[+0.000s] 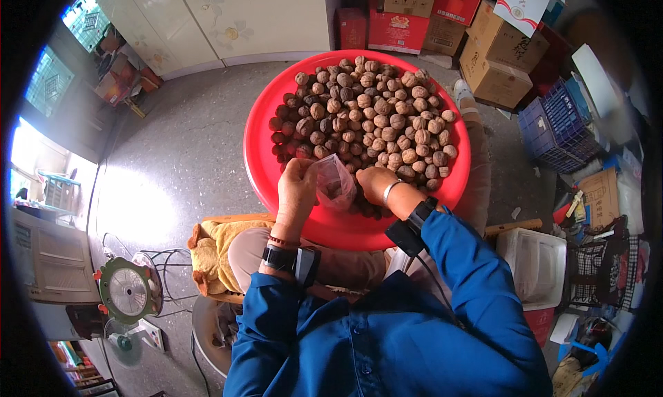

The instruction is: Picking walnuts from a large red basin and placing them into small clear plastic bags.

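A wide red plastic basin (349,232) in front of me holds a large heap of walnuts (369,110). Over its near side, my left hand (297,185) pinches the rim of a thin, clear plastic bag (337,190), with a few walnuts showing dimly through the film. Close to the bag's right side is my right hand (378,185), its fingers curled in toward the bag and the nuts. The fingertips are hidden, so what they grip does not show. Dark straps circle both my wrists, and a cable runs from the right one.
Cardboard boxes (497,51) stand beyond the basin at the far right, near a blue plastic crate (558,126). A white container (530,262) sits right of me. At left are a round fan (130,291) with cables, a yellow cloth (221,252) and a metal bowl (205,331).
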`<control>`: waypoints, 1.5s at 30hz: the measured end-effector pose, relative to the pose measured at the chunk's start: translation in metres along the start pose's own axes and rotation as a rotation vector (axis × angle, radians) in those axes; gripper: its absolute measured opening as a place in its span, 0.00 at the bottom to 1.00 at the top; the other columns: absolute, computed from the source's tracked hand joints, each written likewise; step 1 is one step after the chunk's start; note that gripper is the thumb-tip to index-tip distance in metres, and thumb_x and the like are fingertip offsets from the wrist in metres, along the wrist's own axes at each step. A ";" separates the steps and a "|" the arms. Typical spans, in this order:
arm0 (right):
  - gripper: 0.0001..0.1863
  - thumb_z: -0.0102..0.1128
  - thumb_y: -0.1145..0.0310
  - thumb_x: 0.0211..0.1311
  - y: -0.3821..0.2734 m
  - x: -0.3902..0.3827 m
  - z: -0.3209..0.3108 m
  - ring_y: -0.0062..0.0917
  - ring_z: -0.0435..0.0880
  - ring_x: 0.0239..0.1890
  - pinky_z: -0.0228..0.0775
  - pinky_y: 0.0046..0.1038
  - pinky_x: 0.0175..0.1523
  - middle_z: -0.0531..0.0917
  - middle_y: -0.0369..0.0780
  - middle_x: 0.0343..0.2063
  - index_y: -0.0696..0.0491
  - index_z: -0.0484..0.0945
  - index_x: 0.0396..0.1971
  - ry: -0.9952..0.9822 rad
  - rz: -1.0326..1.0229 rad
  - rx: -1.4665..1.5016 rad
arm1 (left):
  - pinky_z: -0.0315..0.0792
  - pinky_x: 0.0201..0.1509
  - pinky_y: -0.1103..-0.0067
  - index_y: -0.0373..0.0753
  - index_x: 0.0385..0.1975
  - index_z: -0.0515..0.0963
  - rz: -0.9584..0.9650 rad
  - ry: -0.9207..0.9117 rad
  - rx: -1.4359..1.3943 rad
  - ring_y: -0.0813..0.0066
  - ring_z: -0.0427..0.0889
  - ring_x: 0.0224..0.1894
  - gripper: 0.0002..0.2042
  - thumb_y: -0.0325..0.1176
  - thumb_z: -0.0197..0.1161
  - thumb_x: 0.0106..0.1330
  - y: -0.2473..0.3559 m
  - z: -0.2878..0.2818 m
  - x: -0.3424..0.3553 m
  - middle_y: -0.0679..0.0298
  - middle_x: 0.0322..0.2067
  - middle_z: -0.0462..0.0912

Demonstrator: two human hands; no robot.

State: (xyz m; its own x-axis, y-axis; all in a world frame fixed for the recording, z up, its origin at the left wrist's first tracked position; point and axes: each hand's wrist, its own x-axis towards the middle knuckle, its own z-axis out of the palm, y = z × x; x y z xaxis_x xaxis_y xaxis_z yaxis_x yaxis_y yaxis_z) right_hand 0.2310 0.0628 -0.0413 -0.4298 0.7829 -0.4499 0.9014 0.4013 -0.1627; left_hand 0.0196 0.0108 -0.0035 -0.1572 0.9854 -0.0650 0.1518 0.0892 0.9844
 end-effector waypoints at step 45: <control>0.07 0.68 0.67 0.56 0.010 -0.012 0.003 0.48 0.86 0.43 0.79 0.44 0.48 0.87 0.48 0.35 0.50 0.82 0.34 0.406 -0.015 0.204 | 0.69 0.17 0.79 0.33 0.41 0.77 -0.030 -0.010 0.018 0.78 0.74 0.15 0.09 0.34 0.61 0.74 0.013 0.005 -0.004 0.63 0.24 0.79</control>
State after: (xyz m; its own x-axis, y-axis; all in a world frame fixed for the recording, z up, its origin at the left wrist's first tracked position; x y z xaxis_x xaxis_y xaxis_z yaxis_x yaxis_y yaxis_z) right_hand 0.2453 0.0564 -0.0406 -0.3925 0.9169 -0.0723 0.8692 0.3441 -0.3550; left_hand 0.0276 0.0084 0.0091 -0.1521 0.9837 -0.0961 0.1644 0.1211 0.9789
